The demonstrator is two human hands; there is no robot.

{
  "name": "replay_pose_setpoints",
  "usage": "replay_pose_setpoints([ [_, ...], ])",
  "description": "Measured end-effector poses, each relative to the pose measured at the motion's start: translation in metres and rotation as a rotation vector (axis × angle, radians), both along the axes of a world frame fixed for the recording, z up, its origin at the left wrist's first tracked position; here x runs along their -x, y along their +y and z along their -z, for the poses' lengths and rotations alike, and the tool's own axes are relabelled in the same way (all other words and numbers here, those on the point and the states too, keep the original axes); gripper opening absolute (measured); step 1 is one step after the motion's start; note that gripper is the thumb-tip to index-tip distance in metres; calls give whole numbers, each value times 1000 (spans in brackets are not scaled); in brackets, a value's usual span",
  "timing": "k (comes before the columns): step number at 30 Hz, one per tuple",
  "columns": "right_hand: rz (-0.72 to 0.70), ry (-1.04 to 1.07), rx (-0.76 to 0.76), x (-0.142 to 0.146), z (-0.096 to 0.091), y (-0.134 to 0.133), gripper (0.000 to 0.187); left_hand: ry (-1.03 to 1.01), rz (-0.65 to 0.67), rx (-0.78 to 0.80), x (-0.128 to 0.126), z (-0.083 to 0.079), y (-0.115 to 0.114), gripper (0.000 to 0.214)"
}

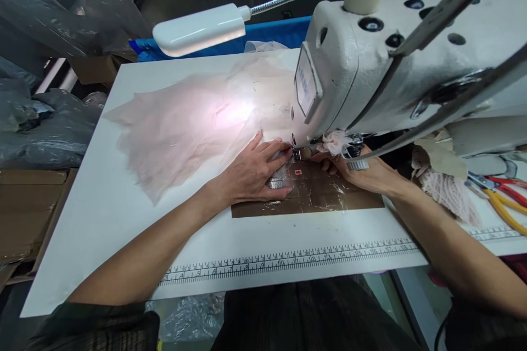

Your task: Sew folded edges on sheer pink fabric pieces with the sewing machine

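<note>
Sheer pale pink fabric [177, 126] lies spread over the left part of the white table, running toward the sewing machine [341, 66]. My left hand [259, 170] rests palm down with fingers stretched out beside the presser foot [295, 154], at the fabric's near edge and over the brown taped plate [321, 192]. To the right of the foot, my right hand [349, 170] has its fingers curled close to the needle area. The machine head partly hides that hand, and what its fingertips grip cannot be made out. A gathered pink scrap [334, 142] hangs on the machine just above it.
A white lamp [201, 30] on a flexible neck lights the fabric. Scissors with orange handles [504, 208] and pinkish trim [447, 192] lie at the right. A printed ruler strip [288, 260] follows the table's front edge. Cardboard boxes [33, 214] and plastic bags stand left.
</note>
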State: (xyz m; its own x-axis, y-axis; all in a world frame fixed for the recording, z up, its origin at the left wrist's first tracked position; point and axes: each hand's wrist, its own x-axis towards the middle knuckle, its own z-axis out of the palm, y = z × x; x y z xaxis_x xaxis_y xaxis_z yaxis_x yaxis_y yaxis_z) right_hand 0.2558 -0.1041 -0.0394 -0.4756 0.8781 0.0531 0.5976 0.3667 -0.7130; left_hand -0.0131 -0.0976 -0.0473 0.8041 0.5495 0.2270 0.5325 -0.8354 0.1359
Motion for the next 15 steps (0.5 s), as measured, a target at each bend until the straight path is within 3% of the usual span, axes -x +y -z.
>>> replay_pose_setpoints([
  [7,80,145,39,-3,-2,-10,36,-4,-11,16,0,2,0,63],
  [15,252,271,95,-5,18,-8,24,3,-32,57,2,2,-1,71],
])
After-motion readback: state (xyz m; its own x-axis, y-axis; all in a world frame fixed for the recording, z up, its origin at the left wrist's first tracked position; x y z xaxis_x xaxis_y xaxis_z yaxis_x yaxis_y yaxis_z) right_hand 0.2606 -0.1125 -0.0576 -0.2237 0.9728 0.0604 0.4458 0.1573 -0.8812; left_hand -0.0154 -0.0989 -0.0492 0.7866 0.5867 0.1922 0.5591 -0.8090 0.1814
